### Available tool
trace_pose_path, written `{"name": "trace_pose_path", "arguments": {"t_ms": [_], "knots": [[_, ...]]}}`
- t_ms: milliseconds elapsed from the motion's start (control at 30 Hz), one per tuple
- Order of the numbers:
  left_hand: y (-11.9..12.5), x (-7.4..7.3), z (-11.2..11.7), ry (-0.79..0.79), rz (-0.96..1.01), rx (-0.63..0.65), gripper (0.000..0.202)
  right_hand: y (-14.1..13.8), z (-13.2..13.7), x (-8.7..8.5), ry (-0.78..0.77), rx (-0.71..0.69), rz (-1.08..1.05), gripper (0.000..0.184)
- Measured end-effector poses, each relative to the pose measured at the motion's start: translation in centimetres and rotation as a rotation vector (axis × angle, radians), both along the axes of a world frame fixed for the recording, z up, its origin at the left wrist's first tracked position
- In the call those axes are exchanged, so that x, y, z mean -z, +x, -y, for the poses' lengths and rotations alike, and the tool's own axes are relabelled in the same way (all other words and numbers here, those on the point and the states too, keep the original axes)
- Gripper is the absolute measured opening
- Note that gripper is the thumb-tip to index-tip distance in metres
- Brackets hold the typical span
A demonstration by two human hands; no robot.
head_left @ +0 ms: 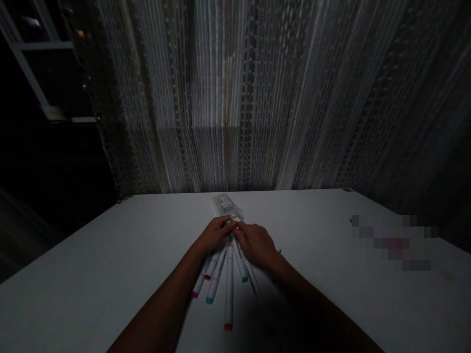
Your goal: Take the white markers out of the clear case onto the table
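Markers (228, 289) with white barrels lie fanned out at the lower centre of the frame, their far ends partly hidden. Across the whole upper part hangs a striped curtain (226, 98), dim and falling in vertical folds. Below it spreads a white table (125, 264), on which the markers rest. Pale window bars (51, 45) show in the dark upper left. At the right of the frame, a pixelated patch (397, 242) covers part of the table; what lies under it cannot be told.

Two forearms enter from the bottom edge and converge near the centre. The right hand (257, 240) bends over the markers' far ends, its fingers close together; the left hand (212, 233) curls in from the other side, and their fingertips meet or nearly meet. I cannot tell whether either set of fingers is clamped on a marker or merely touching.

Just beyond the hands lies a clear case (218, 210) with a printed label (225, 201). Smallest are the markers' coloured near ends: pink, red, light blue, orange-red and green.
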State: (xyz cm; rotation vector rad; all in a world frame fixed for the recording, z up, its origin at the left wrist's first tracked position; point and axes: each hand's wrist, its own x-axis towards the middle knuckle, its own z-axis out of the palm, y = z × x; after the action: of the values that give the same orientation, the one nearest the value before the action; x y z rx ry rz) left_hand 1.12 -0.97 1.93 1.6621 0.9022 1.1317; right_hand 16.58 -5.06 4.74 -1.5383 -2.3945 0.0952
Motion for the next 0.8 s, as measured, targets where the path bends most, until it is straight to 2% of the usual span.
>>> {"name": "trace_pose_path", "arguments": {"t_ms": [100, 500, 800], "knots": [[0.18, 0.12, -0.03, 0.015, 0.025, 0.016, 0.052, -0.06, -0.23, 0.26, -0.001, -0.001, 0.006, 0.036], [0.64, 0.83, 0.05, 0.022, -0.117, 0.055, 0.048, 0.00, -0.62, 0.69, -0.043, 0.008, 0.038, 0.033], [1.00, 0.15, 0.47, 0.077, -0.151, 0.051, 0.046, -0.02, -0.42, 0.42, -0.033, 0.019, 0.049, 0.033]]}}
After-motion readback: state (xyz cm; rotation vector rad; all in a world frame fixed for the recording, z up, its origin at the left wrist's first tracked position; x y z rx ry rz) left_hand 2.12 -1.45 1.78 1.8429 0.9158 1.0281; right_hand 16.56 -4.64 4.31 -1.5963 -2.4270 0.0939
